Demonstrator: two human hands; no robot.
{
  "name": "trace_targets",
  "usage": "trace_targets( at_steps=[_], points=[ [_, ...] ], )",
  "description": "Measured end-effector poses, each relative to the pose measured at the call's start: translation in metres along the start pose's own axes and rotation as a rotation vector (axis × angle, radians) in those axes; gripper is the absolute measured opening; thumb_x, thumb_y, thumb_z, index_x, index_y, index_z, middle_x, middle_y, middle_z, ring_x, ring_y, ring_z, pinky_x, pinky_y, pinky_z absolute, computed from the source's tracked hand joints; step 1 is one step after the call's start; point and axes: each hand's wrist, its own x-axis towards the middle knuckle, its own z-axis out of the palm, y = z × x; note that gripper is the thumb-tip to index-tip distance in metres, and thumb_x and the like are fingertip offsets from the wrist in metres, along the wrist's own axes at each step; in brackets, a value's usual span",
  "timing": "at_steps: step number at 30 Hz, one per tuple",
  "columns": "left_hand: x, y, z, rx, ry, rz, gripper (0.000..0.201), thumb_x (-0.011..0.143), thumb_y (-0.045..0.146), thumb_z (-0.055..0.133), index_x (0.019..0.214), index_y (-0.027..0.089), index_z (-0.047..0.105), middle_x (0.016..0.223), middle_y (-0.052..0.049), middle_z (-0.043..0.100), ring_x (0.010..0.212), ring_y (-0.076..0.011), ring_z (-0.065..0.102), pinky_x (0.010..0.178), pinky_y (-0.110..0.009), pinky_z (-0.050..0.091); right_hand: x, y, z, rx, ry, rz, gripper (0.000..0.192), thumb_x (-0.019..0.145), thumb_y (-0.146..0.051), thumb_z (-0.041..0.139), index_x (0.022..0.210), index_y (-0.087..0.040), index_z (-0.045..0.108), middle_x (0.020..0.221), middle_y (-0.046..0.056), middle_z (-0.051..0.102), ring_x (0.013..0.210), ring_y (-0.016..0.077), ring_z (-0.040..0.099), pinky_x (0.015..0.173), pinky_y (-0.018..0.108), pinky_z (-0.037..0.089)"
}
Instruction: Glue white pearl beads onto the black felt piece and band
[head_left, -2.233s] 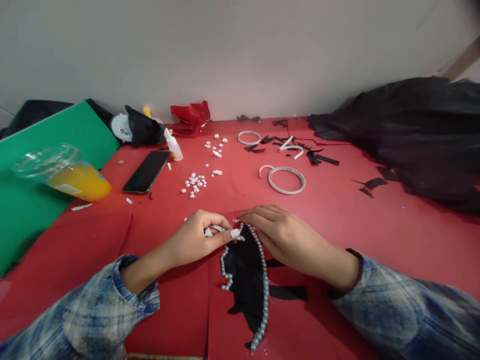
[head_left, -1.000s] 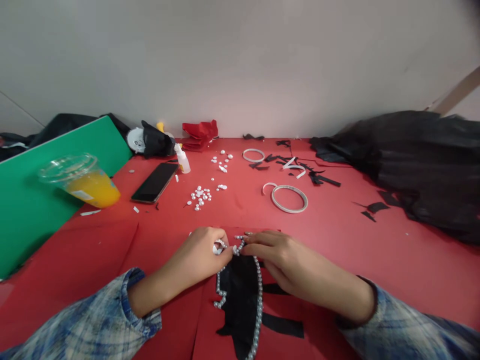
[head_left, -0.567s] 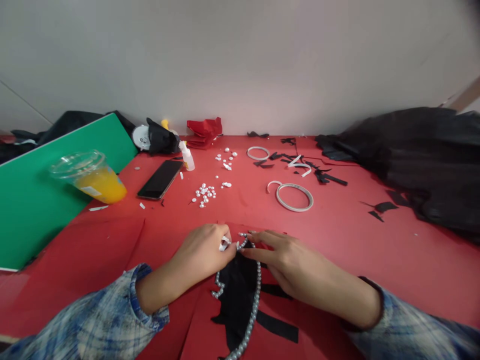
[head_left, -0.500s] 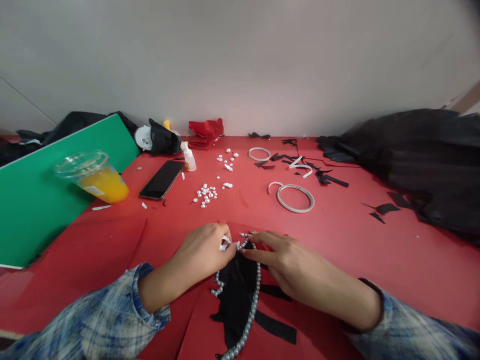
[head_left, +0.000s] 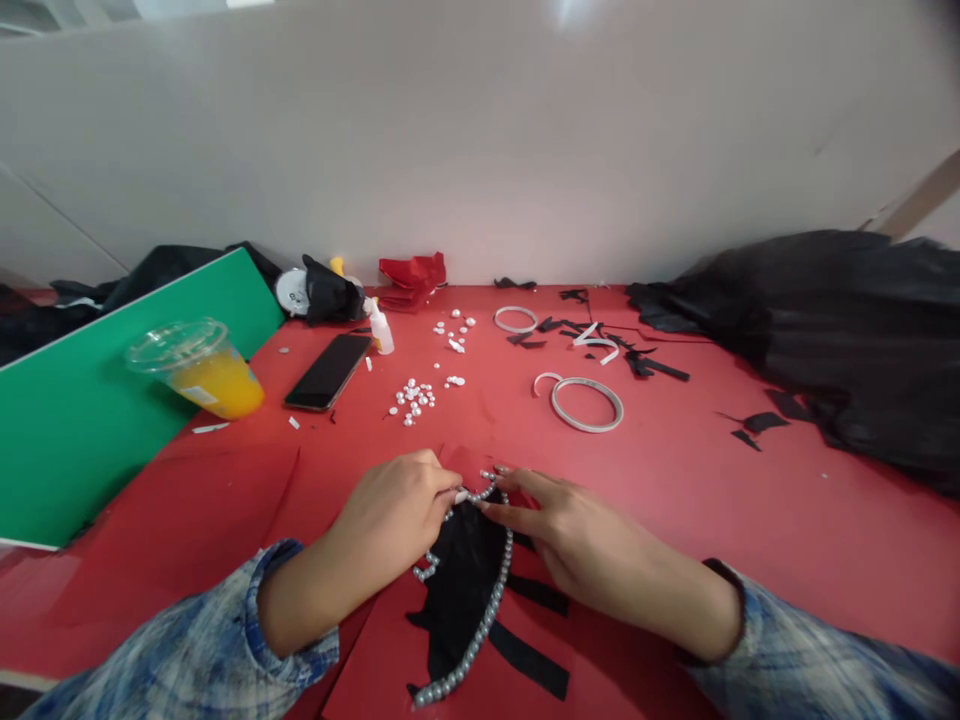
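Jagged black cutout lay lower centre, edged with silver beads; left hand pinched some, hiding part; right hand grip: couldn't tell.

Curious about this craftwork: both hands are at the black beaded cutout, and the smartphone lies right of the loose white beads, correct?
No: the head view shows the smartphone left of the loose white beads. The left hand and right hand are at the cutout.
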Motion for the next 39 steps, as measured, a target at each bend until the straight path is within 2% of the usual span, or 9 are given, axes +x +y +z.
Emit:
trace_targets(
  at_steps=[8,11,17,24,28,34,37,39],
  points=[
    [0.006,-0.006,-0.004,-0.076,-0.052,-0.007,0.025,0.086,0.024,0.044,0.090,0.020,0.068,0.089,-0.006,0.068,0.082,-0.0187,0.062,0.074,-0.029,0.045,-0.001,0.002,0.000,-0.018,-0.005,-0.027,0.056,0.077,0.004,0.040,0.123,-0.024,0.056,0.121,0.012,0.056,0.100,0.0231,0.061,0.080,0.036,0.054],
    [0.008,-0.010,-0.006,-0.034,0.000,-0.066,0.024,0.083,0.026,0.048,0.097,0.017,0.065,0.095,-0.009,0.068,0.085,-0.0211,0.062,0.074,-0.031,0.045,-0.001,0.001,-0.002,-0.019,-0.007,-0.029,0.057,0.077,0.004,0.039,0.123,-0.024,0.056,0.123,0.011,0.055,0.100,0.0223,0.061,0.081,0.036,0.054],
    [0.009,-0.014,-0.009,-0.030,0.014,-0.046,0.017,0.081,0.023,0.046,0.080,0.018,0.062,0.082,-0.005,0.067,0.076,-0.0174,0.061,0.067,-0.028,0.043,-0.002,-0.001,-0.003,-0.040,-0.010,-0.028,0.056,0.076,0.004,0.040,0.122,-0.024,0.057,0.121,0.012,0.056,0.100,0.0225,0.061,0.082,0.037,0.053],
    [0.012,-0.015,0.000,-0.041,0.053,-0.020,0.012,0.079,0.020,0.046,0.078,0.017,0.057,0.084,-0.004,0.063,0.077,-0.0169,0.059,0.068,-0.028,0.043,0.000,-0.002,-0.003,-0.060,-0.007,-0.044,0.055,0.075,0.005,0.039,0.118,-0.022,0.060,0.116,0.013,0.058,0.096,0.0225,0.061,0.078,0.038,0.054],
    [0.013,-0.015,0.002,-0.012,0.068,-0.018,0.011,0.079,0.018,0.045,0.077,0.017,0.055,0.083,-0.005,0.062,0.076,-0.0170,0.058,0.068,-0.029,0.042,-0.001,-0.003,-0.004,-0.055,0.001,-0.059,0.051,0.079,0.001,0.038,0.120,-0.021,0.058,0.119,0.015,0.057,0.103,0.0247,0.059,0.081,0.041,0.053],
    [0.010,-0.014,0.003,0.006,0.054,0.010,0.010,0.079,0.018,0.044,0.078,0.017,0.054,0.081,-0.004,0.063,0.075,-0.0174,0.058,0.066,-0.029,0.041,-0.001,0.002,-0.013,0.169,0.106,-0.009,0.040,0.083,-0.008,0.043,0.117,-0.023,0.058,0.122,0.010,0.056,0.111,0.0202,0.055,0.091,0.036,0.049],
    [0.010,-0.014,0.003,-0.007,0.035,0.007,0.009,0.079,0.019,0.044,0.079,0.018,0.053,0.080,-0.004,0.064,0.074,-0.0185,0.059,0.063,-0.029,0.040,0.008,0.003,-0.012,0.314,0.161,0.042,0.031,0.084,-0.011,0.046,0.110,-0.020,0.059,0.112,0.009,0.061,0.100,0.0173,0.060,0.087,0.033,0.050],
    [0.010,-0.014,0.001,-0.034,0.029,-0.010,0.009,0.079,0.021,0.045,0.080,0.018,0.053,0.079,-0.004,0.064,0.074,-0.0188,0.060,0.061,-0.029,0.040,0.018,0.003,-0.006,0.418,0.153,0.109,0.023,0.081,-0.012,0.049,0.100,-0.019,0.061,0.097,0.007,0.064,0.085,0.0148,0.062,0.077,0.030,0.051]
  ],
)
